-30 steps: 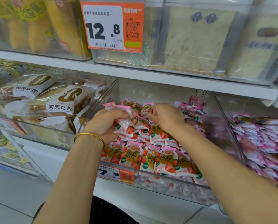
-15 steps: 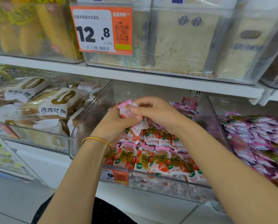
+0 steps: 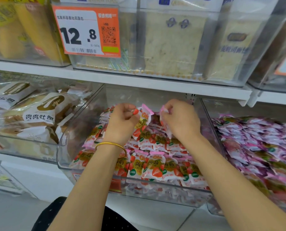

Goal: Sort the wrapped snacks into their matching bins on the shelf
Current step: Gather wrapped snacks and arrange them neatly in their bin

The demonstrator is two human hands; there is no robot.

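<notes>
Both hands are over the clear middle bin point(image 3: 67, 144), which holds several pink strawberry snack packets point(image 3: 153, 167). My left hand point(image 3: 122, 122), with a gold bangle on the wrist, pinches the top of one strawberry packet point(image 3: 143, 120) that hangs upright above the pile. A hand's width to the right, my right hand point(image 3: 180, 120) grips another pink-edged packet point(image 3: 163, 112), mostly hidden behind its curled fingers. The two held packets are apart.
A bin of purple-pink packets point(image 3: 255, 144) stands to the right, a bin of wrapped bread point(image 3: 37, 114) to the left. Above, the white shelf edge point(image 3: 139, 82) carries clear bins of cakes and an orange 12.8 price tag point(image 3: 87, 30).
My hands were together on one bunch of packets. They have drawn apart, each now holding its own packet, and both sit slightly deeper in the bin.
</notes>
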